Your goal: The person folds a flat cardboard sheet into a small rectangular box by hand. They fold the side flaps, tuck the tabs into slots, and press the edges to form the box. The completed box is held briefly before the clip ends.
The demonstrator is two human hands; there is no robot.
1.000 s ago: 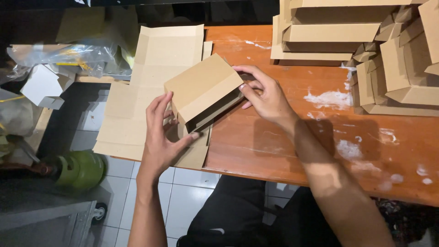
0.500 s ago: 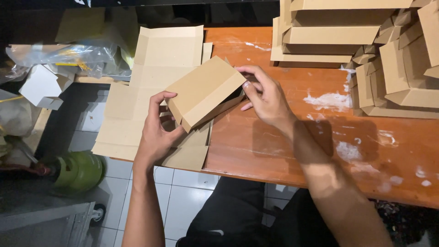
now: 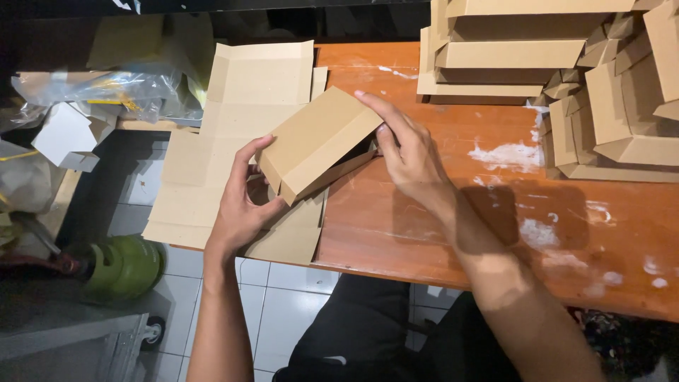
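A small brown cardboard box [image 3: 318,141] is held tilted just above the left end of an orange wooden table [image 3: 453,219]. My left hand [image 3: 244,205] grips its near-left corner from below, thumb along the side. My right hand [image 3: 407,152] presses on its right end, fingers laid over the top edge. Under the box lies a stack of flat, unfolded cardboard blanks [image 3: 233,120] that hangs over the table's left edge.
Folded cardboard boxes [image 3: 509,56] are piled at the table's far side, more boxes [image 3: 622,113] at the right. White patches [image 3: 509,155] mark the tabletop. Left of the table lie plastic bags [image 3: 106,92], a white carton [image 3: 67,134] and a green gas cylinder [image 3: 124,265] on tiled floor.
The box's lid has gone from slightly ajar to closed flat. My right hand slid along the right end, and my left hand shifted lower on the near corner.
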